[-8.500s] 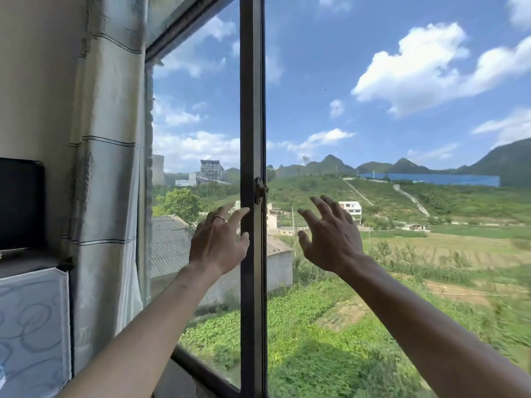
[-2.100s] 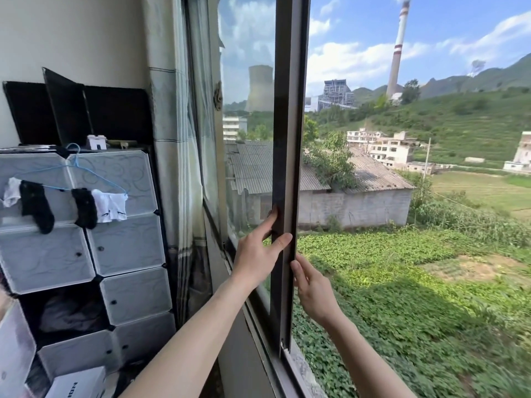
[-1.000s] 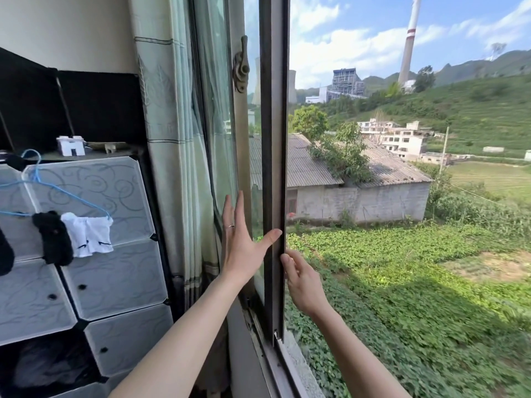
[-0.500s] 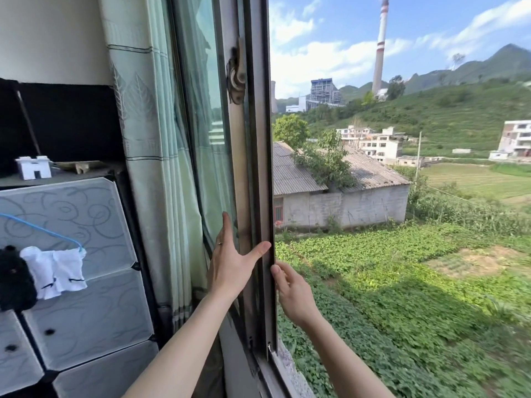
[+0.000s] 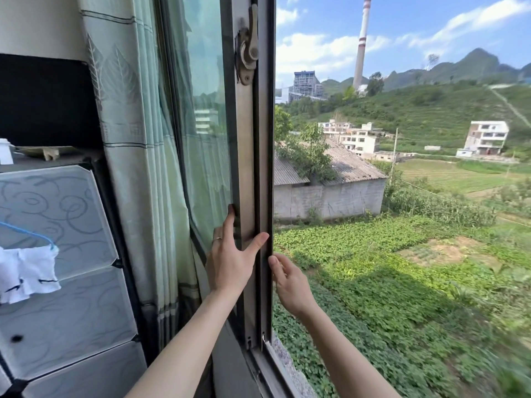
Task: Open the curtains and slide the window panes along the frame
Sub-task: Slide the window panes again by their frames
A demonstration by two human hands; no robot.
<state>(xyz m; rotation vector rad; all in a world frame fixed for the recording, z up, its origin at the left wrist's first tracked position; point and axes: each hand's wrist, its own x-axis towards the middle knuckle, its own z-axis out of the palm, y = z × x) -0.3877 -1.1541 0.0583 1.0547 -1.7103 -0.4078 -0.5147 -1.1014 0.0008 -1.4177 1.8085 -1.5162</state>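
Inventory as I read it from my station. 1) left hand (image 5: pixel 230 262): flat and open, fingers straight up along the inner stile (image 5: pixel 244 168) and the glass beside it, thumb splayed right onto the outer stile (image 5: pixel 263 168). It holds nothing and only presses; I judge this bracing lets the two sashes be driven as one. 2) right hand (image 5: pixel 290 282): reaches past the window's plane, thumb tip and bent fingers at the free edge of the outer stile. Whether they hook round that edge or merely push it I cannot tell. 3) window panes: both stiles overlapped, stacked at the left end of the frame, close beside the curtain (image 5: pixel 135 168). 4) curtain: drawn back and bunched against the wall, out of the opening. 5) latch (image 5: pixel 248 50): on the inner stile, high above both hands, out of their way. 6) bottom track (image 5: pixel 275 366): exposed to the right of the stiles, running out of view. Room for moving: to the right, open air across the rest of the opening; to the left, little travel by my estimate, with the curtain and the frame's side near. Caution: the right fingers sit where two stiles meet, a pinch point if the sashes shift against each other. Also present: a panelled storage cabinet (image 5: pixel 57 254) at left, with a white cloth (image 5: pixel 26 271) on a blue hanger (image 5: pixel 28 231).
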